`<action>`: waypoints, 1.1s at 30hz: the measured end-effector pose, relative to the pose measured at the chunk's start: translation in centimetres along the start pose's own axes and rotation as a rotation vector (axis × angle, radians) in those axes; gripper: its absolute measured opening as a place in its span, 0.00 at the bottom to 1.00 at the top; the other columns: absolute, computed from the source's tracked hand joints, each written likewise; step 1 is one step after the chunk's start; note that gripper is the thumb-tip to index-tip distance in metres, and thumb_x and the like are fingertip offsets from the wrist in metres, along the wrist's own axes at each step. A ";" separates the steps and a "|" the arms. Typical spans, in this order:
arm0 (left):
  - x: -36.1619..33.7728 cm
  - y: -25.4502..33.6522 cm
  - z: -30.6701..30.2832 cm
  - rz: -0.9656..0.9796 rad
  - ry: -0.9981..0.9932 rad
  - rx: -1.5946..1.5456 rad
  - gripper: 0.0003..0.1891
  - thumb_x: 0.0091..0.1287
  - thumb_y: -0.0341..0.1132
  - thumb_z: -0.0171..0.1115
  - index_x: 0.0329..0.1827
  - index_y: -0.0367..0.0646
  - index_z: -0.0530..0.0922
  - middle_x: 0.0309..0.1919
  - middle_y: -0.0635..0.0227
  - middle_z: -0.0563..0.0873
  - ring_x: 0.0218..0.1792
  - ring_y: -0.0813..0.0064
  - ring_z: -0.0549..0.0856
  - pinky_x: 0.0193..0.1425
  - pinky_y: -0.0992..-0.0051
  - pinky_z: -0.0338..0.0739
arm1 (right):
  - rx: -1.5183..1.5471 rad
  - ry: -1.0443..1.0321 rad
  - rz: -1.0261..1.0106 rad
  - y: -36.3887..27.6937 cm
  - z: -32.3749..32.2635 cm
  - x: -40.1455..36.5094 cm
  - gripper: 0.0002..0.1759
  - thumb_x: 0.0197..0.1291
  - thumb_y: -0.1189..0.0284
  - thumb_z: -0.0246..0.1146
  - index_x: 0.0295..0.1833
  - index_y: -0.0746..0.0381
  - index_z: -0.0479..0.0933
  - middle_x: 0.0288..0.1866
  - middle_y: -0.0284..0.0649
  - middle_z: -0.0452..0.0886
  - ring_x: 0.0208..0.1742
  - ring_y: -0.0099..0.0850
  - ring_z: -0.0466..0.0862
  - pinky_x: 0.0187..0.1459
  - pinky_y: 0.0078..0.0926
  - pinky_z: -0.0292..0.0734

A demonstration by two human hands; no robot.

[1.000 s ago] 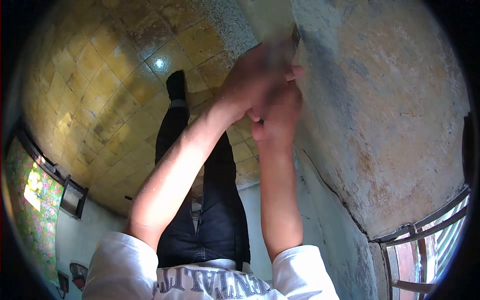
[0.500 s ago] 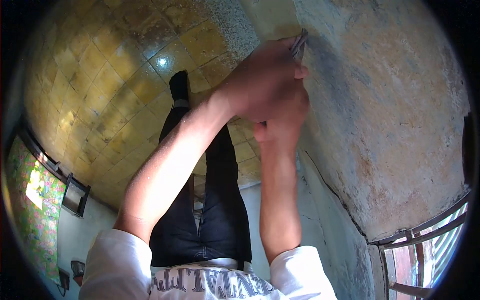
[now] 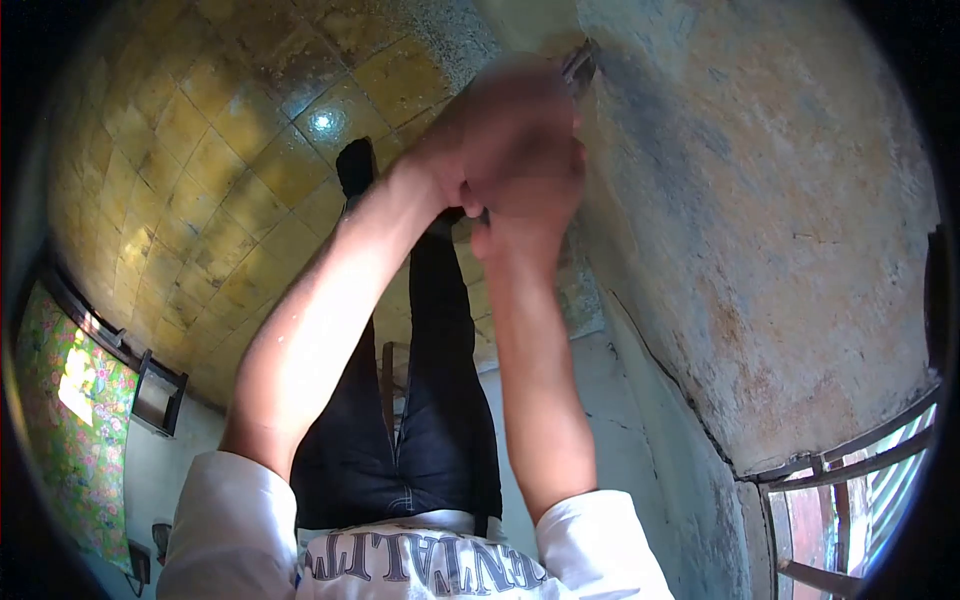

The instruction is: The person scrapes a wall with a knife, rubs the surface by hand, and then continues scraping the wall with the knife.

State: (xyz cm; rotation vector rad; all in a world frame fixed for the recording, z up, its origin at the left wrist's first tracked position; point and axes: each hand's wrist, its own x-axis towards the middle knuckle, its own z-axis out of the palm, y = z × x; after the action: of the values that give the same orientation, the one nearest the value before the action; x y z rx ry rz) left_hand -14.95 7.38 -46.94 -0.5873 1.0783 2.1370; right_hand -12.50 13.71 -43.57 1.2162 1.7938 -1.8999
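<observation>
My left hand [image 3: 495, 125] and my right hand [image 3: 540, 195] are pressed together near the top centre, both closed. A dark, narrow metal tool [image 3: 580, 66] sticks out beyond the fingers and reaches the wall's surface. Near the wrists, a small dark end [image 3: 484, 216] shows between the hands. The hands themselves are blurred, so the exact grip of each finger cannot be made out.
The rough, stained wall [image 3: 760, 240] fills the right side. Yellow tiles cover the floor [image 3: 240, 170], with a foot in a dark sock [image 3: 355, 168] on it. A barred window [image 3: 850, 500] is at lower right, a floral curtain [image 3: 80, 430] at lower left.
Both hands and the tool have shifted a little to the left and up in the view. The hands remain together, and the tool's tip is still at the wall.
</observation>
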 end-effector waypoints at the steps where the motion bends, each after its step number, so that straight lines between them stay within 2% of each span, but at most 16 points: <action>1: 0.0 0.2 -0.3 0.006 0.012 0.031 0.30 0.63 0.39 0.63 0.70 0.50 0.71 0.15 0.74 0.75 0.06 0.86 0.67 0.05 0.81 0.61 | -0.027 0.019 -0.045 0.2 0.6 0.2 0.20 0.75 0.60 0.40 0.33 0.60 0.66 0.16 0.31 0.65 0.11 0.21 0.66 0.08 0.22 0.57; 4: -1.5 2.1 0.9 -0.052 0.023 0.108 0.26 0.63 0.40 0.63 0.66 0.51 0.74 0.13 0.75 0.72 0.06 0.86 0.65 0.05 0.81 0.59 | 0.163 0.007 0.139 -1.9 0.3 -1.6 0.21 0.75 0.59 0.40 0.32 0.60 0.66 0.16 0.31 0.65 0.11 0.21 0.66 0.08 0.22 0.56; 8: -0.6 1.5 -0.6 -0.070 0.001 0.095 0.19 0.63 0.41 0.63 0.58 0.51 0.79 0.12 0.77 0.69 0.06 0.86 0.63 0.05 0.82 0.56 | 0.109 0.004 0.091 -0.5 0.8 -0.3 0.21 0.75 0.59 0.40 0.33 0.60 0.67 0.17 0.31 0.65 0.11 0.22 0.65 0.08 0.23 0.56; 11: -0.3 1.4 -0.6 -0.072 -0.061 0.106 0.25 0.62 0.41 0.63 0.64 0.47 0.75 0.20 0.76 0.77 0.06 0.88 0.65 0.07 0.83 0.58 | 0.166 0.004 0.079 -0.6 1.3 -0.8 0.21 0.76 0.58 0.42 0.34 0.61 0.67 0.17 0.31 0.64 0.11 0.22 0.65 0.08 0.23 0.56; 13: 0.3 1.7 -0.5 -0.070 -0.067 0.147 0.25 0.62 0.41 0.64 0.64 0.48 0.76 0.19 0.76 0.76 0.06 0.87 0.64 0.07 0.83 0.57 | 0.218 0.005 0.136 -2.0 1.0 -1.3 0.21 0.76 0.58 0.42 0.35 0.61 0.68 0.17 0.31 0.64 0.11 0.22 0.65 0.09 0.23 0.57; 17: -0.5 3.4 -0.5 -0.152 -0.049 0.229 0.25 0.62 0.42 0.64 0.63 0.49 0.77 0.17 0.77 0.75 0.06 0.88 0.64 0.07 0.83 0.57 | 0.153 -0.017 0.084 -0.5 1.4 0.3 0.21 0.76 0.57 0.41 0.37 0.62 0.68 0.17 0.31 0.64 0.12 0.21 0.65 0.09 0.23 0.57; 20: -0.8 2.7 -0.2 -0.127 -0.037 0.186 0.25 0.63 0.42 0.63 0.64 0.50 0.76 0.14 0.77 0.73 0.06 0.88 0.64 0.06 0.83 0.57 | 0.102 0.028 0.079 -0.7 1.8 -0.5 0.21 0.76 0.57 0.41 0.38 0.62 0.68 0.17 0.31 0.64 0.12 0.21 0.64 0.09 0.22 0.56; 22: -0.1 2.8 -0.7 -0.107 -0.048 0.207 0.24 0.62 0.42 0.63 0.62 0.50 0.77 0.13 0.78 0.72 0.05 0.88 0.64 0.05 0.83 0.57 | 0.168 0.028 0.137 -2.2 1.4 -1.5 0.22 0.76 0.56 0.41 0.37 0.62 0.68 0.17 0.31 0.64 0.12 0.21 0.64 0.09 0.22 0.56; 23: -0.2 2.2 -0.4 -0.120 -0.065 0.199 0.23 0.62 0.42 0.64 0.62 0.50 0.77 0.13 0.78 0.72 0.05 0.88 0.63 0.05 0.82 0.56 | 0.019 0.020 0.046 -1.2 1.5 -0.9 0.23 0.76 0.56 0.41 0.35 0.61 0.69 0.17 0.30 0.64 0.12 0.21 0.65 0.09 0.22 0.56; 26: 0.0 1.5 -1.9 -0.103 -0.059 0.157 0.16 0.63 0.42 0.64 0.52 0.50 0.79 0.12 0.78 0.71 0.05 0.88 0.62 0.04 0.82 0.55 | 0.097 0.017 0.066 1.2 1.9 0.2 0.24 0.76 0.55 0.40 0.33 0.59 0.68 0.18 0.30 0.65 0.13 0.21 0.65 0.09 0.22 0.56; 29: -0.8 3.0 -0.5 -0.161 -0.101 0.087 0.11 0.63 0.43 0.63 0.44 0.51 0.78 0.11 0.79 0.69 0.04 0.88 0.62 0.04 0.82 0.53 | 0.136 0.020 0.072 -1.3 1.8 -0.9 0.24 0.76 0.55 0.40 0.32 0.59 0.67 0.18 0.31 0.65 0.13 0.22 0.65 0.10 0.23 0.57; 33: -0.2 1.9 -0.7 -0.144 -0.069 0.090 0.10 0.63 0.43 0.64 0.43 0.52 0.78 0.11 0.80 0.67 0.05 0.88 0.60 0.06 0.82 0.51 | 0.107 0.036 0.096 -0.7 1.5 -0.3 0.23 0.76 0.56 0.41 0.31 0.59 0.66 0.18 0.30 0.66 0.13 0.22 0.66 0.10 0.23 0.57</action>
State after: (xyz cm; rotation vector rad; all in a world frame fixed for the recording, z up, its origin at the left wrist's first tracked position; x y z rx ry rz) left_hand -16.17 5.88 -46.24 -0.5287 1.0567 1.9601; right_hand -13.37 12.38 -43.05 1.3554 1.6377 -1.9530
